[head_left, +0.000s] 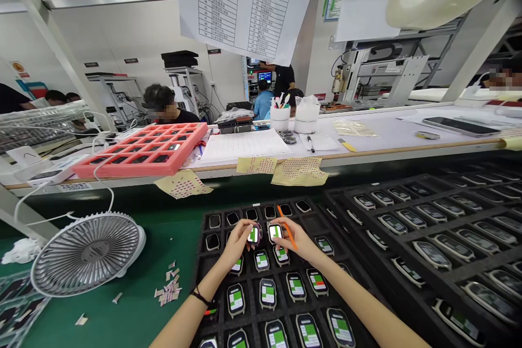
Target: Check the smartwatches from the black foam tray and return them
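One black tray [252,304] underlies two hands [235,240] [300,240] gripping two watches [253,234] [275,231] and one orange stick [287,227].

Two hands [299,239], two watches [275,232] held — one apiece — plus one orange stick [287,227]. Six dark-screened watches [214,221] make up the farthest row of the nearest black tray [252,304]. One fan [92,253], one pink foam tray [171,166], two white tubs [280,119], three dotted yellow sheets [299,172] over the shelf edge [387,153].

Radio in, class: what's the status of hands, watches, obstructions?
Left hand holding lit watch. Right hand holding second watch, plus orange stick. Black tray below.
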Demonstrator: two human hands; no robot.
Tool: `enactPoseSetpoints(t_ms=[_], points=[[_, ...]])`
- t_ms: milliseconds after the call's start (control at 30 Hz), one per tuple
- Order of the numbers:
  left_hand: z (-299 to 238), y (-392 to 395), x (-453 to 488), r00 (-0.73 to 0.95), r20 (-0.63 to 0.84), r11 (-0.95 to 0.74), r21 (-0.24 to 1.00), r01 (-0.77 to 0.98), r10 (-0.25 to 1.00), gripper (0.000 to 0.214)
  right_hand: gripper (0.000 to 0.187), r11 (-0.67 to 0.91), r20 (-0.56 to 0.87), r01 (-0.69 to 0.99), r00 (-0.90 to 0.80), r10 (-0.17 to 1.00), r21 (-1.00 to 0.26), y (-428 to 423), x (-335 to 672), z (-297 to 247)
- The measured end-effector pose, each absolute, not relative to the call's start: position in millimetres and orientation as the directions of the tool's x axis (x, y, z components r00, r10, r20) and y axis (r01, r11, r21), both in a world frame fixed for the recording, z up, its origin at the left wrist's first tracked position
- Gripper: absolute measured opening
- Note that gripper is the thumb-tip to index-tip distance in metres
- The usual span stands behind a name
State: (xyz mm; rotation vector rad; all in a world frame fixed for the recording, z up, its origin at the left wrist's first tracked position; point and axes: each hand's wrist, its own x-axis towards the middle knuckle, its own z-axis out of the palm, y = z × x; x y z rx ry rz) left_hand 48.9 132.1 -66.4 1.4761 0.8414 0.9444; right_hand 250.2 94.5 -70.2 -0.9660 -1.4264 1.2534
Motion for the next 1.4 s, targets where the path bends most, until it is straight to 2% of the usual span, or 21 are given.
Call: enactPoseSetpoints(t_ms=[300, 767, 1400], points=[[-74, 134, 52, 0.499, 0.125, -0.092, 0.992, -0.089, 0.858, 0.047, 0.031, 0.128, 0.133, -0.047, -0.135, 0.982, -0.991, 96, 250, -69], [-74, 131, 50, 0.529, 0.141, -0.141, 0.989, -0.04, 0.837, 0.049, 0.031, 0.124, 0.128, -0.066, -0.056, 0.99, -0.99, 95, 251, -64], [-69, 134, 50, 0.448, 0.133, -0.157, 0.987, 0.017, 0.884, 0.04, 0.035, 0.13, 0.142, -0.076, -0.174, 0.975, -0.989, 93, 250, -63]])
